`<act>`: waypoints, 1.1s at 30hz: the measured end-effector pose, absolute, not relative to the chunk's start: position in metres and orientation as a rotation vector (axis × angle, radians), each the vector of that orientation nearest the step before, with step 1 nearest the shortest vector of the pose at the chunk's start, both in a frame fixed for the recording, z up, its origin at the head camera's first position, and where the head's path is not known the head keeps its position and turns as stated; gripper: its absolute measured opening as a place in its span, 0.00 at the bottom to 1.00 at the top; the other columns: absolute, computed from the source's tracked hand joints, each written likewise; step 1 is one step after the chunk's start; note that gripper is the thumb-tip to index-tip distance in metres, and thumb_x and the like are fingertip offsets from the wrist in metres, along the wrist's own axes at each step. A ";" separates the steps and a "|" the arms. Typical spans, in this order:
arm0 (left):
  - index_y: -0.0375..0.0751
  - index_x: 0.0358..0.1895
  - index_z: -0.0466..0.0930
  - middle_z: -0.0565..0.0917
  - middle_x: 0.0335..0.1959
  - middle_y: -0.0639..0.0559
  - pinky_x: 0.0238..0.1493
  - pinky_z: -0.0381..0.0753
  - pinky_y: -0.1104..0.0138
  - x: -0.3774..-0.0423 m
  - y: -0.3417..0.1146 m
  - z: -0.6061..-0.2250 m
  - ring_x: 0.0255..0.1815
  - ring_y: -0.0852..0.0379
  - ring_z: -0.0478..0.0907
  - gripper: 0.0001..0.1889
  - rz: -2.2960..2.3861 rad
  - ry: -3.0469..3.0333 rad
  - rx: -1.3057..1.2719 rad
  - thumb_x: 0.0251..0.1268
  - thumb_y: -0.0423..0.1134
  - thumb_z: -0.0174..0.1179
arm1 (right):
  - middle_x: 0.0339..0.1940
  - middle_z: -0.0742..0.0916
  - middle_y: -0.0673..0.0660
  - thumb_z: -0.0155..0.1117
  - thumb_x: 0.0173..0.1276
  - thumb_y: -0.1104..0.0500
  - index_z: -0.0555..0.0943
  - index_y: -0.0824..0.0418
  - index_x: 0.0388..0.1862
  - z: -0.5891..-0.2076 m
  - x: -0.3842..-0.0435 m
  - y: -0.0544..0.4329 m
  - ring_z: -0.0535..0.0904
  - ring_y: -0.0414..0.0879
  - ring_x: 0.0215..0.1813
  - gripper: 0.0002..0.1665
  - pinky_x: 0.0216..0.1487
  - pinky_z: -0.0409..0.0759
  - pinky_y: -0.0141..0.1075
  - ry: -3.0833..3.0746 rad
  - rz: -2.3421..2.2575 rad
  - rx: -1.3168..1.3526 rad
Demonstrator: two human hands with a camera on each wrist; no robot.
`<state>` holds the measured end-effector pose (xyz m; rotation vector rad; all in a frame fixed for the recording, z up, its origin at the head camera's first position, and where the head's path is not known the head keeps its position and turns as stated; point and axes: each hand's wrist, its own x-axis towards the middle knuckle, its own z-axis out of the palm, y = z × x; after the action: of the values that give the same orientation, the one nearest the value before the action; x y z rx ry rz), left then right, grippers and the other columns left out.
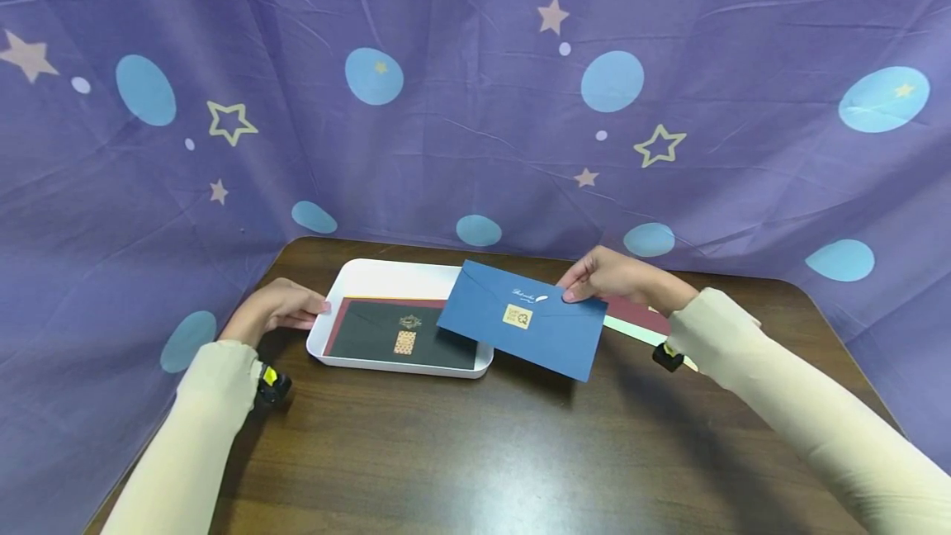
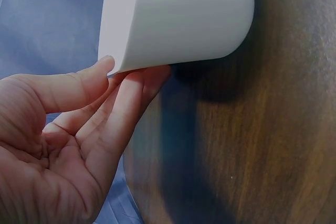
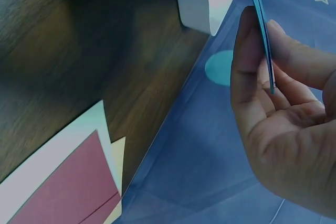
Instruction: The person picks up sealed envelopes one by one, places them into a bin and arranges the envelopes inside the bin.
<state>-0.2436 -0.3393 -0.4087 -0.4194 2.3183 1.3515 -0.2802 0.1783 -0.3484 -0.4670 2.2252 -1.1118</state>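
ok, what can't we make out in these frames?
Head: black envelope's upper right corner, behind the blue envelope.
Head: blue envelope's white script, too small to read.
Head: part of the right-side maroon envelope, behind the right arm.
Left wrist: rest of the white tray, cut off by the top edge.

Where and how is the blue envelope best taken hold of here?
Probably by the far edge near its right corner, coming from the right, thumb and fingers on opposite faces. The blue envelope is thin and flat, and its left end overlaps the tray in the head view. The right hand pinches it there.
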 end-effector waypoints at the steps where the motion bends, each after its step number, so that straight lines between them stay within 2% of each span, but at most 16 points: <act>1: 0.19 0.57 0.78 0.85 0.24 0.57 0.34 0.89 0.71 -0.243 -0.339 -0.409 0.26 0.65 0.83 0.19 1.354 2.316 -0.422 0.69 0.31 0.63 | 0.43 0.92 0.56 0.69 0.68 0.65 0.86 0.69 0.52 -0.349 -0.280 0.176 0.86 0.40 0.42 0.15 0.51 0.86 0.36 2.224 -1.108 -0.460; 16: 0.17 0.60 0.75 0.86 0.25 0.57 0.34 0.89 0.70 -0.242 -0.337 -0.408 0.27 0.64 0.84 0.22 1.354 2.314 -0.405 0.70 0.31 0.62 | 0.50 0.91 0.58 0.69 0.70 0.62 0.87 0.65 0.53 -0.352 -0.284 0.158 0.86 0.45 0.51 0.15 0.64 0.83 0.48 2.254 -1.027 -0.441; 23: 0.16 0.61 0.74 0.85 0.25 0.57 0.34 0.89 0.71 -0.240 -0.336 -0.406 0.27 0.65 0.83 0.22 1.352 2.317 -0.398 0.70 0.31 0.62 | 0.48 0.91 0.58 0.69 0.70 0.62 0.85 0.68 0.56 -0.355 -0.288 0.151 0.86 0.43 0.48 0.17 0.60 0.85 0.43 2.200 -1.033 -0.464; 33: 0.16 0.61 0.73 0.85 0.24 0.58 0.35 0.89 0.71 -0.239 -0.336 -0.405 0.27 0.66 0.83 0.23 1.369 2.306 -0.392 0.70 0.31 0.61 | 0.45 0.92 0.55 0.69 0.70 0.62 0.87 0.65 0.53 -0.360 -0.293 0.136 0.87 0.44 0.45 0.14 0.61 0.85 0.45 2.171 -1.013 -0.461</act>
<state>-0.2394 -0.3356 -0.4055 -0.3922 2.3057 1.3689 -0.2928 0.1357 -0.3600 -0.4609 2.1713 -1.0131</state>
